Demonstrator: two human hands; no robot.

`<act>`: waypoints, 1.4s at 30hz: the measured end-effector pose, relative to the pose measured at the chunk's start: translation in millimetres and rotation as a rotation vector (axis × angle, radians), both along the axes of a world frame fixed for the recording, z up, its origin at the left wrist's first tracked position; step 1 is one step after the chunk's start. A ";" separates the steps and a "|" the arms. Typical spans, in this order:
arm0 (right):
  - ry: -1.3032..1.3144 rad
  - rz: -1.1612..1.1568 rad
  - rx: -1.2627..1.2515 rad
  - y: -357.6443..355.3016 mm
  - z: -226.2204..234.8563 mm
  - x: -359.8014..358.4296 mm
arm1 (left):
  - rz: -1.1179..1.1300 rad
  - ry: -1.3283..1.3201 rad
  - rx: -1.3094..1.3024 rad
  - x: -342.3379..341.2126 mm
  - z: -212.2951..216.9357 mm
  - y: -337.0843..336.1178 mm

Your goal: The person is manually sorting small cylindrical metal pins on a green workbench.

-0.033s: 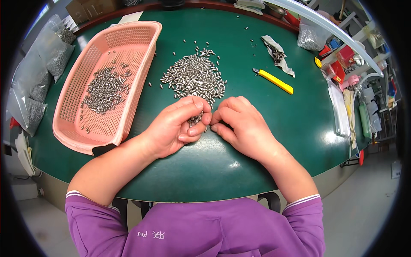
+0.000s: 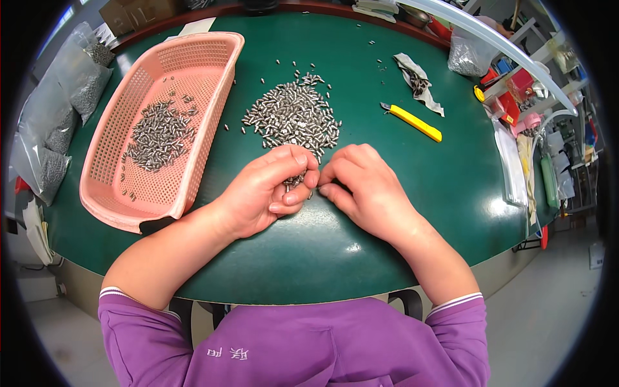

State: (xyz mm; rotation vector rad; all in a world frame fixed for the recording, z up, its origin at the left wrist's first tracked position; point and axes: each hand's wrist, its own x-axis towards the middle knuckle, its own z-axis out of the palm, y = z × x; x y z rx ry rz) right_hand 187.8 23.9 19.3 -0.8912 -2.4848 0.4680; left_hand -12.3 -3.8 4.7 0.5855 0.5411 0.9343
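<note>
Tabletop, left hand — cupping metal pieces

- A purple top is creasing softly across its front.
- Its purple sleeves are ending in white-striped cuffs.
- Small white characters are marking the left front.

Two white characters stand side by side on the front of the purple shirt, left of its middle as seen here, while a dark mark on the brown cardboard box at the upper left is too small and blurred to make out.
</note>
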 end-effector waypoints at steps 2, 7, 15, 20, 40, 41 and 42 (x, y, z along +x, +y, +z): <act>0.152 -0.089 -0.022 1.9 0.3 -0.9 | -0.019 -0.019 0.013 -0.4 -0.1 0.0; 0.461 -0.071 -0.391 -0.4 5.4 0.1 | -0.087 0.087 0.041 1.6 2.2 -2.7; 0.466 -0.064 -0.321 1.6 0.1 -1.8 | -0.098 0.131 0.069 2.3 0.8 -3.6; 0.116 -0.131 -0.032 8.7 -8.0 0.6 | -0.096 0.117 0.072 3.3 2.2 -2.5; 0.543 0.000 -0.458 1.7 -0.5 -2.6 | -0.068 0.149 0.058 4.8 3.3 -3.8; 0.542 0.001 -0.460 1.6 -0.9 -3.3 | -0.078 0.152 0.054 3.6 2.8 -3.9; 0.543 0.013 -0.462 1.5 -1.2 -3.8 | -0.088 0.155 0.050 2.9 2.5 -4.0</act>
